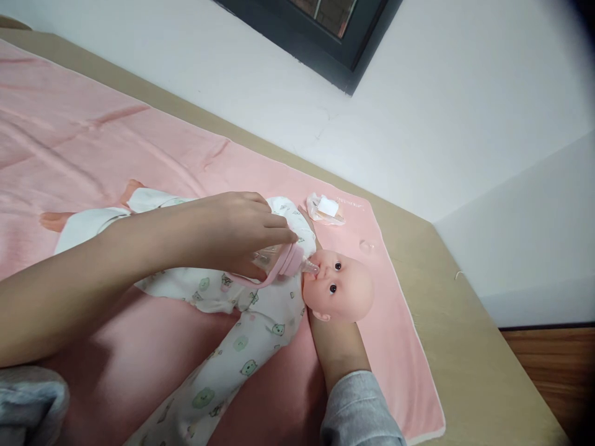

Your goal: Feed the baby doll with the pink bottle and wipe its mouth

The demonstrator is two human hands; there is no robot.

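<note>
A baby doll point(344, 288) lies on its back, dressed in a white suit point(260, 328) printed with small green animals. My left hand point(232, 232) reaches in from the left over its body, closed around a clear baby bottle point(274, 257) with a pink collar and handle. The bottle is tilted towards the face, its clear teat touching the doll's mouth. My right forearm point(341, 350), in a pushed-up grey sleeve, passes under the doll's head and neck. The doll hides most of my right hand, and its fingers cannot be made out.
A pink blanket point(395, 378) covers much of the wooden tabletop point(446, 316). Beyond the doll's shoulder lies a crumpled clear wrapper point(313, 207) with a white piece, and a small clear item point(367, 246) lies near the head. A white wall point(279, 99) borders the far side.
</note>
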